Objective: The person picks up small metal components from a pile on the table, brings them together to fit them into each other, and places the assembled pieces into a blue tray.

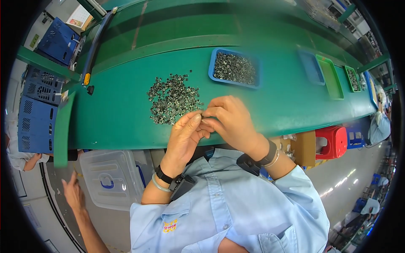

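Both my hands meet near mid-frame, left hand (185,137) and right hand (233,120) pinched together on a small dark part (202,116), mostly hidden. Just up-left, a loose pile (174,100) of similar small pieces lies on the green table (114,118); a filled blue tray (234,83) sits upper centre.

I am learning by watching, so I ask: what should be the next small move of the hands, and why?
Perhaps turn the small dark piece slightly into clearer view, because the left hand and the right hand meet around it and cover most of it.
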A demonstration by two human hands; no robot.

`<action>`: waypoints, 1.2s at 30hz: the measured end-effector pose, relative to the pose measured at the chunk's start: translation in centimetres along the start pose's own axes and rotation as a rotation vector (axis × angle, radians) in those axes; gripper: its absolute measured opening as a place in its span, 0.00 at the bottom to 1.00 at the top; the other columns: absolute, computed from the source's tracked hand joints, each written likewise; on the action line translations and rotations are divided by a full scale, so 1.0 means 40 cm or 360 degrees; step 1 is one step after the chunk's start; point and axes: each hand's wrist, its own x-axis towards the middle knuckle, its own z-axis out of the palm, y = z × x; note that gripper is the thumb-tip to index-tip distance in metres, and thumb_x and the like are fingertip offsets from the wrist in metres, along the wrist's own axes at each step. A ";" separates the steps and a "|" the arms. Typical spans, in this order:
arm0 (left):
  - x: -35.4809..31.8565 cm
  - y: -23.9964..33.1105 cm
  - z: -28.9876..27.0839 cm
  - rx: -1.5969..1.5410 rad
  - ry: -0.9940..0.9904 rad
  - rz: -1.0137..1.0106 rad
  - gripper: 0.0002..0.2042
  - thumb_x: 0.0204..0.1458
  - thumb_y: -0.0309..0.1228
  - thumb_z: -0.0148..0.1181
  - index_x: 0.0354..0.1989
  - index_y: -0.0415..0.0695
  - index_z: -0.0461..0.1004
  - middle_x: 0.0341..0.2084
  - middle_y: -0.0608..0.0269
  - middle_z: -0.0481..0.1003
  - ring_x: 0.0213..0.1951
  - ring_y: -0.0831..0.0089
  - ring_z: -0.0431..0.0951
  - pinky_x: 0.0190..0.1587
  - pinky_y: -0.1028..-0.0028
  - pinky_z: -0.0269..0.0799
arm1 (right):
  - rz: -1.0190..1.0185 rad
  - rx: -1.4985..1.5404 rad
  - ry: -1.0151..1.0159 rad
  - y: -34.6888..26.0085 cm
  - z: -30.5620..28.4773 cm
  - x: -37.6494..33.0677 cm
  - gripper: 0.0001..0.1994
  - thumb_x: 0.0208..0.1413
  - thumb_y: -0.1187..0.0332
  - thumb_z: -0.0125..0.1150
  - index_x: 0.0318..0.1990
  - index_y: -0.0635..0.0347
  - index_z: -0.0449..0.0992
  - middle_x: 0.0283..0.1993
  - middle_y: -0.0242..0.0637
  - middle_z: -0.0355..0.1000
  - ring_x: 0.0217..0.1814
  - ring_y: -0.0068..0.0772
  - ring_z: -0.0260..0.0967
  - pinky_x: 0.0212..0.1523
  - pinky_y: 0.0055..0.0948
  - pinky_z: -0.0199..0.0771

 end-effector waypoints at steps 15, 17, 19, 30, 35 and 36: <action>-0.005 0.025 0.001 0.0266 -0.0059 -0.0041 0.09 0.59 0.32 0.52 0.41 0.38 0.71 0.33 0.57 0.76 0.29 0.74 0.76 0.29 0.78 0.71 | -0.0023 0.0226 -0.0063 0.027 -0.005 0.004 0.09 0.41 0.75 0.66 0.32 0.58 0.76 0.34 0.36 0.70 0.36 0.38 0.69 0.35 0.34 0.69; -0.002 0.026 0.001 0.0242 -0.0036 -0.0046 0.10 0.59 0.32 0.52 0.41 0.38 0.71 0.33 0.57 0.76 0.28 0.75 0.76 0.28 0.78 0.70 | 0.0002 0.0253 -0.0034 0.024 0.003 0.004 0.09 0.41 0.76 0.66 0.32 0.59 0.76 0.34 0.36 0.70 0.36 0.39 0.69 0.35 0.34 0.70; -0.022 0.029 -0.008 0.0199 0.0055 -0.0004 0.10 0.59 0.32 0.51 0.41 0.38 0.71 0.33 0.58 0.76 0.27 0.76 0.76 0.28 0.78 0.70 | 0.0024 0.0275 -0.0055 0.011 0.012 0.000 0.09 0.42 0.74 0.66 0.33 0.59 0.75 0.34 0.37 0.70 0.36 0.41 0.69 0.36 0.35 0.70; -0.022 -0.005 -0.009 0.0321 -0.0026 0.0017 0.10 0.59 0.35 0.52 0.39 0.39 0.69 0.29 0.63 0.74 0.26 0.79 0.75 0.25 0.82 0.69 | 0.0196 0.0276 -0.0130 -0.026 -0.003 -0.018 0.08 0.44 0.80 0.63 0.33 0.61 0.74 0.33 0.38 0.68 0.36 0.37 0.68 0.35 0.30 0.69; -0.012 0.000 0.007 0.0352 -0.0010 0.0060 0.10 0.59 0.35 0.53 0.38 0.39 0.70 0.28 0.64 0.73 0.25 0.80 0.74 0.25 0.82 0.69 | 0.0213 0.0259 -0.0070 -0.027 -0.003 -0.011 0.08 0.44 0.81 0.63 0.33 0.62 0.74 0.33 0.38 0.68 0.36 0.36 0.67 0.35 0.30 0.68; -0.009 -0.001 0.010 0.0351 0.0005 0.0057 0.10 0.59 0.35 0.53 0.38 0.39 0.70 0.28 0.64 0.73 0.25 0.80 0.74 0.25 0.83 0.68 | 0.0216 0.0259 -0.0052 -0.026 -0.004 -0.012 0.08 0.44 0.81 0.63 0.33 0.62 0.74 0.33 0.38 0.68 0.36 0.35 0.67 0.35 0.30 0.68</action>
